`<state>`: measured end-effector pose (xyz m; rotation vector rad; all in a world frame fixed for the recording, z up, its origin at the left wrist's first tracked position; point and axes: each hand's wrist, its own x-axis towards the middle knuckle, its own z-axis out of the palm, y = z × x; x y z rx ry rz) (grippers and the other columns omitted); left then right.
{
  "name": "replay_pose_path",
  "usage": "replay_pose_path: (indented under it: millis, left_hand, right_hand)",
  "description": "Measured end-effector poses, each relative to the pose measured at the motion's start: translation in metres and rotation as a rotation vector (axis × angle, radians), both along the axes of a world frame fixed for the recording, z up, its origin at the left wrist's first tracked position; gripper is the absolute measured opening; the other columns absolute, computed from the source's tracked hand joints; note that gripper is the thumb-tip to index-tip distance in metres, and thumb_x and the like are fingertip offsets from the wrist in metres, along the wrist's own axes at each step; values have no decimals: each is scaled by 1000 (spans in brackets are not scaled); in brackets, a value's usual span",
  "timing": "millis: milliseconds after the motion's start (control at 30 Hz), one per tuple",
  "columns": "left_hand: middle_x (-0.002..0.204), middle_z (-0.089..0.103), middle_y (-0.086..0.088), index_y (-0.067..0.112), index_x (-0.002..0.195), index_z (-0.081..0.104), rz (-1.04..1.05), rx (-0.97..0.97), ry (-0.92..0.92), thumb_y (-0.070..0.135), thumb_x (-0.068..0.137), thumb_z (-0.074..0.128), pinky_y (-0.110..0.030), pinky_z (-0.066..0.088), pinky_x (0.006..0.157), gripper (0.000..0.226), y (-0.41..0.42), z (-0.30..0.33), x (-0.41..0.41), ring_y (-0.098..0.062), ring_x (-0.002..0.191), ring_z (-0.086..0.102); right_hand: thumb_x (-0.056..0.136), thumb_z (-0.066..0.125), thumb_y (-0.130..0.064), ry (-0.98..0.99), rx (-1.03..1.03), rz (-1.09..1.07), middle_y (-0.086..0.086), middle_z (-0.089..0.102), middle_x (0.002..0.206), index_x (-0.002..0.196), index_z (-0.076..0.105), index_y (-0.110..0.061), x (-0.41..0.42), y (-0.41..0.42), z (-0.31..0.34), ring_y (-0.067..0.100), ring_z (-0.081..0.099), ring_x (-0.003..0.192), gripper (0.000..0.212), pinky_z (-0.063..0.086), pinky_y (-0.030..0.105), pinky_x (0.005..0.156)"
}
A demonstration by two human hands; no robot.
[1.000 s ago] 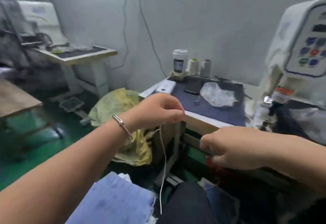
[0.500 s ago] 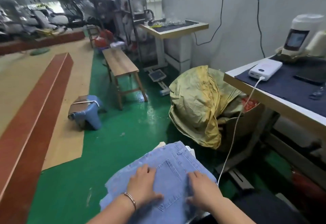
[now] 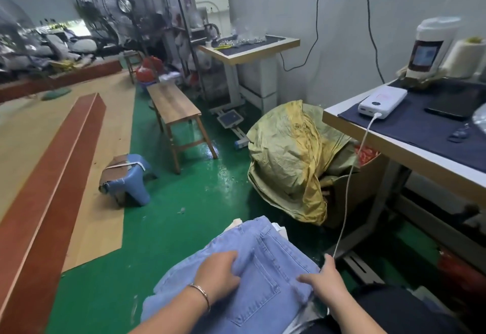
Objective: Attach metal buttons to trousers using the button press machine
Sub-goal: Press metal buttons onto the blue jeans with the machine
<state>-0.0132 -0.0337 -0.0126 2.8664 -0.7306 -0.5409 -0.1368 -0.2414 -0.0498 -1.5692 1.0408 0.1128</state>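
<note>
closest to us lie the trousers (image 3: pixel 252 278), light blue denim, on a pile at the bottom of the view with a back pocket facing up. our left hand (image 3: pixel 219 272), a bracelet (image 3: pixel 202 293) on its wrist, rests on the trousers left of that pocket, its fingers curled into a bunched fold of the cloth. our right hand (image 3: pixel 322 282) lies on the right edge of the trousers with its fingers spread and fairly straight; we cannot tell whether it grips the cloth. a white cable (image 3: pixel 351 178) hangs just beside the right hand and climbs to a white power bank (image 3: pixel 382 102) on the bench (image 3: pixel 410 154) to the right of the trousers. that bench carries a dark blue mat (image 3: pixel 420 128), a black phone (image 3: pixel 455 106), and further back a white cylinder with a dark label (image 3: pixel 431 52) beside a pale thread cone (image 3: pixel 465 56). under the bench's near corner, beyond the trousers, sits a crumpled yellow-green bag (image 3: pixel 292 160). left of the bag, on the green floor (image 3: pixel 200 202), stand a small blue stool (image 3: pixel 128 178) and a wooden seat (image 3: pixel 173 107). behind them, far from the trousers, a white machine (image 3: pixel 210 7) stands on a second small bench (image 3: pixel 249 48), with big fans (image 3: pixel 123 4) to its left.
</note>
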Motion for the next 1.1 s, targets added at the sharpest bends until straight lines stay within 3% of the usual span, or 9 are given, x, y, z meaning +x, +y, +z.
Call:
replay_pose_path:
  millis: [100,167,233,300,367,500,667,867,1100]
  left_hand:
    - [60,31,13,23,58,26,-55,-340,376,13,66,62,-24,21,55,38,-3,11,-19,-6,60,31]
    - [85,45,26,30,56,39,-117,-315,465,13,67,69,-9,31,69,35,-3,15,-18,7,82,45]
    - [128,44,13,32,72,56,-107,-267,275,23,69,68,-11,30,96,16,-2,12,-4,-8,126,40]
    - [149,32,1,23,102,66,-28,-55,75,31,74,69,-23,26,111,30,-2,12,19,-22,142,25]
    - [142,42,-4,23,113,63,67,54,148,42,71,75,-31,35,110,48,2,12,41,-26,141,34]
    - [91,51,1,22,72,48,68,106,175,46,67,78,-29,43,68,38,1,5,51,-24,88,59]
    - [101,38,3,29,85,46,-26,149,-214,45,79,66,-32,41,85,26,-2,-9,25,-20,103,49]
    - [75,48,3,15,64,46,131,-456,35,25,65,73,-27,33,62,29,26,35,20,-12,68,43]
    - [93,75,-18,-1,90,75,123,-934,482,9,63,84,-32,59,67,31,13,166,38,-25,79,71]
  right_hand:
    - [73,70,10,-100,260,-280,20,55,116,148,24,-8,-4,-13,-2,25,58,77,90,51,37,72]
    - [67,71,11,-102,265,-266,18,62,96,134,44,-2,-6,-12,0,24,56,69,74,46,31,62]
    - [60,70,10,-114,184,-192,12,65,79,107,63,1,-7,-8,3,20,54,61,48,40,27,55]
    - [67,62,16,-118,118,-141,10,63,71,90,66,-3,-8,-5,5,20,53,58,30,39,27,56]
    - [69,56,19,-115,122,-92,11,58,67,78,57,-4,-9,-4,6,21,49,57,25,37,27,55]
    - [65,62,17,-131,256,-19,10,49,58,70,40,-12,-11,-3,10,20,43,53,37,29,21,45]
    - [67,59,23,-263,215,-22,8,40,56,63,35,-12,-9,-4,17,15,39,48,43,30,20,42]
    - [62,45,30,-556,505,-141,8,39,61,58,38,-17,-1,-3,39,15,42,51,47,32,24,47]
    - [72,66,7,-1018,595,-147,16,70,111,116,59,-10,15,-34,143,29,69,102,48,58,31,73]
